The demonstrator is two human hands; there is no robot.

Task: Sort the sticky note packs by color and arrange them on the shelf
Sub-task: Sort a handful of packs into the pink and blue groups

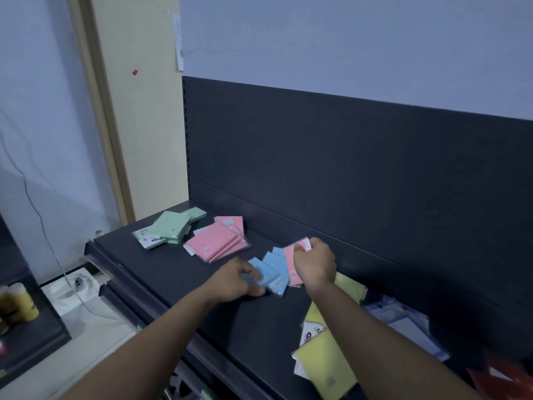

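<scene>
On the dark shelf [173, 272], my right hand [315, 262] grips a pink pack [290, 267]; my left hand [236, 280] pinches a blue pack [268, 272].

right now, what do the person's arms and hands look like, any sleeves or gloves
Left hand and right hand are bare, no gloves, rings or watch visible. Both forearms are bare too, no sleeve showing in frame.

Dark grey metal shelf [178, 272]. At its left rear lies a loose stack of green wrapped sticky note packs [170, 229], and just beside it a fanned stack of pink wrapped packs [217, 241]. In the middle, the left hand [235, 281] pinches the blue wrapped sticky note packs [274, 269]. The right hand [315, 262] grips a single pink pack [291, 264] touching them. Yellow wrapped packs [326, 368] lie near the right forearm, with pale purple packs [409, 327] beyond.
</scene>
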